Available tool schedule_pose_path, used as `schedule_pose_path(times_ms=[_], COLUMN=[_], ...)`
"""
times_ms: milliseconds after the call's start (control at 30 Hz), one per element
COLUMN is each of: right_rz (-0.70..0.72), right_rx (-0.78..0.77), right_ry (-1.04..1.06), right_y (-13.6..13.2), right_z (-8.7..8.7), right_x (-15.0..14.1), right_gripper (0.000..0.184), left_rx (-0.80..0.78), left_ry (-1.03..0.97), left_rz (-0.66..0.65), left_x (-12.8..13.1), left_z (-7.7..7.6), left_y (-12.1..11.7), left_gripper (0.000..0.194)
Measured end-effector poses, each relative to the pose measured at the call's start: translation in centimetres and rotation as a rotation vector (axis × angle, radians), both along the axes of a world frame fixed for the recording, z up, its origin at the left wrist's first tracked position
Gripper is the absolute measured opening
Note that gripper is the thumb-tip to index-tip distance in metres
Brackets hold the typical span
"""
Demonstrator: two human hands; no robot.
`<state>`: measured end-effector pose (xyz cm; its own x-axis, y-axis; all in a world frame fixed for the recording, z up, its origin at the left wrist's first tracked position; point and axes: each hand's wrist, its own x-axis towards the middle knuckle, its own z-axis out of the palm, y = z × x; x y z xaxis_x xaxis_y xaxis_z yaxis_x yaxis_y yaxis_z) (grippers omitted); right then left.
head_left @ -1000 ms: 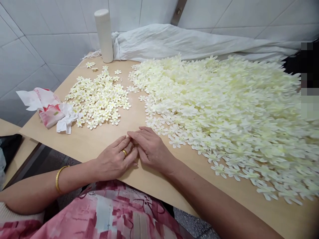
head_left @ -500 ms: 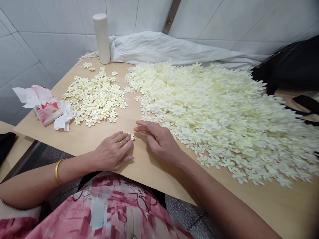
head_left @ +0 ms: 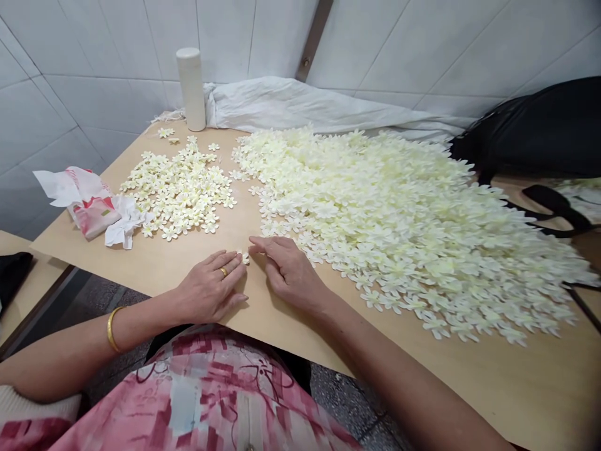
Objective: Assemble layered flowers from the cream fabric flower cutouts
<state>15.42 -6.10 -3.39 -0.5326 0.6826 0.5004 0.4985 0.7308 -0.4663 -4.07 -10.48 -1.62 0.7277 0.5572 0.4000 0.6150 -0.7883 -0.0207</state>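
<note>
My left hand (head_left: 211, 285) lies palm down near the table's front edge, fingers stretched out flat and thumb apart. A single small white flower (head_left: 245, 257) with a yellowish centre is at its fingertips, partly covered by them. Just right of that flower is my right hand (head_left: 293, 272), its fingers bent forward, close together, the thumb lower and apart. Nothing shows in its grasp. Beyond my left hand is a small pile of cream artificial flowers (head_left: 181, 188). A much larger heap of pale yellow-white artificial flowers (head_left: 375, 207) spreads to the right.
On the wooden table (head_left: 178, 263), a crumpled red-and-white wrapper (head_left: 94, 210) with tissue (head_left: 124, 224) lies at left. A white cylindrical bottle (head_left: 192, 94) stands at the back beside a white cloth (head_left: 305, 103). A black bag (head_left: 539, 134) sits at far right, against the tiled wall (head_left: 117, 44).
My right hand has shifted slightly left and nearer me, so its fingertips are closer to the single flower. My left hand stays nearly in place. The view has tilted up slightly and turned right.
</note>
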Motion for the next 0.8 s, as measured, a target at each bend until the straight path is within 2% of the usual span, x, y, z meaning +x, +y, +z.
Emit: schedule_pose_path(times_ms=[233, 367, 433, 533, 600, 633, 700, 800], right_rz=[0.031, 0.046, 0.025, -0.075, -0.164, -0.207, -0.284, -0.382], right_rx=[0.024, 0.035, 0.042, 0.011, -0.037, -0.062, -0.102, -0.126], right_ry=[0.099, 0.132, 0.157, 0.256, 0.342, 0.382, 0.457, 0.547], right_y=[-0.2, -0.2, -0.2, -0.2, 0.0, 0.1, 0.3, 0.6], right_z=[-1.0, -1.2, -1.2, -1.1, -1.2, -1.2, -1.3, -1.2], right_x=[-0.3, -0.3, -0.2, -0.2, -0.2, -0.1, 0.0, 0.4], right_gripper=[0.045, 0.044, 0.043, 0.040, 0.037, 0.036, 0.032, 0.028], left_rx=[-0.066, -0.179, -0.228, -0.224, -0.189, -0.171, -0.163, -0.158], left_ry=[-0.024, -0.177, -0.288, -0.436, -0.475, -0.465, -0.401, -0.269], left_rz=[0.028, 0.010, 0.057, 0.257, 0.399, 0.423, 0.407, 0.309], left_x=[0.0, -0.5, -0.6, -0.1, 0.9, 1.6, 3.3, 5.7], left_z=[-0.3, -0.1, 0.2, 0.7, 1.0, 1.0, 0.6, -0.5], left_y=[-0.4, -0.2, 0.4, 2.4, 4.3, 5.4, 7.2, 8.9], left_gripper=[0.037, 0.030, 0.028, 0.028, 0.031, 0.033, 0.034, 0.034])
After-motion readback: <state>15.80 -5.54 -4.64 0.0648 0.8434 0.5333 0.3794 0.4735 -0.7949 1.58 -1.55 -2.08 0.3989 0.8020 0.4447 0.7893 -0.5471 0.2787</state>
